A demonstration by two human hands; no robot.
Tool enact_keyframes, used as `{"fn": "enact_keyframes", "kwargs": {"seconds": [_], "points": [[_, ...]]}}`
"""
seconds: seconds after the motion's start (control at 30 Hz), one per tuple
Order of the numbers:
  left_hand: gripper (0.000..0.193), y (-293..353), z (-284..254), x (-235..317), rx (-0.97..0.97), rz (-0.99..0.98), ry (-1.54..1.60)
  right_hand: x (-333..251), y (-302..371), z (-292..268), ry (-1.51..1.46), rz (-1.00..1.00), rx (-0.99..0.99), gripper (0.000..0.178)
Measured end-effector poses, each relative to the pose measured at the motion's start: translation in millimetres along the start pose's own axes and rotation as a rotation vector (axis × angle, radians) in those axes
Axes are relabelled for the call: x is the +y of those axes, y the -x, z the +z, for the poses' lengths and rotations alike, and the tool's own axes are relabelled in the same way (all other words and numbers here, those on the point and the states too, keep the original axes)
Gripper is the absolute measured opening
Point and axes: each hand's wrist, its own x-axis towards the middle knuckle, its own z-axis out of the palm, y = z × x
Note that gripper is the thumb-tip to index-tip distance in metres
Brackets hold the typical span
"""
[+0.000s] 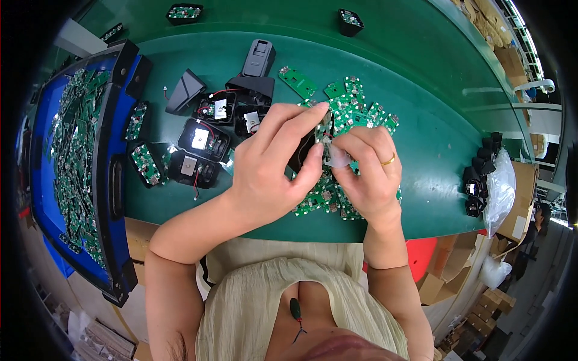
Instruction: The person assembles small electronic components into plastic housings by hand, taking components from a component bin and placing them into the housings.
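In front of me, my left hand (271,156) is closed round a small black housing (301,154), its thumb and fingertips on a circuit board (326,127) at the housing's edge. My right hand (368,171) wears a ring and pinches a small translucent whitish piece (338,158) against that board. Fingers hide most of the housing. Under and behind both hands spreads a loose pile of green circuit boards (355,114). Left of my left hand lie open black housings (197,139) with white squares and red wires inside.
A blue-lined black crate (117,174) heaped with circuit boards stands at the left. Black casings (259,58) lie toward the back of the green table (430,180). At the right edge are dark parts (475,186), a clear plastic bag (501,189) and a cardboard box (522,198).
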Motion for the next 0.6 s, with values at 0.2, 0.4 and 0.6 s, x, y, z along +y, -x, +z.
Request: {"fn": "enact_keyframes", "kwargs": {"seconds": [0.2, 0.4, 0.6], "points": [[0.041, 1, 2, -6, 0.019, 0.048, 0.019, -4, 1, 5, -0.035, 0.093, -0.001, 0.032], [0.037, 2, 2, -6, -0.008, -0.205, 0.27, -3, 2, 6, -0.272, 0.357, 0.063, 0.038], [0.034, 1, 5, -8, -0.031, -0.099, 0.284, -13, -1, 3, -0.952, 0.802, -0.015, 0.047]]}}
